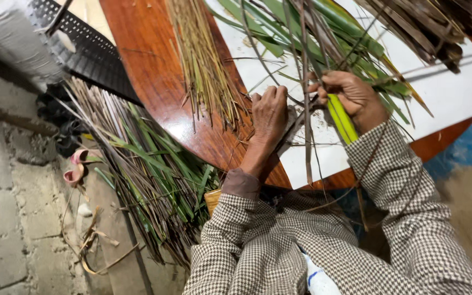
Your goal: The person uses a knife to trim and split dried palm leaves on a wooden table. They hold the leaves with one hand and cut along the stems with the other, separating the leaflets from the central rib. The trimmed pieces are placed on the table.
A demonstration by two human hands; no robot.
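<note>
Left hand (269, 112) sits near the tabletop (154, 71) front edge, fingers curled shut on a thin dark strip (306, 109) w/ a flat blade-like piece under the palm; can't tell what it is. Right hand (353, 95) just beside it, fingers clamped on a green leaf stalk (341, 117) over the white sheet (454, 90). Dry straw bundle (203, 65) lies toward the left edge, green leaves (312, 27) at the back. Little open room btwn hands; bare wood at the left rim. Leaf pile (148, 175) on the floor below
</note>
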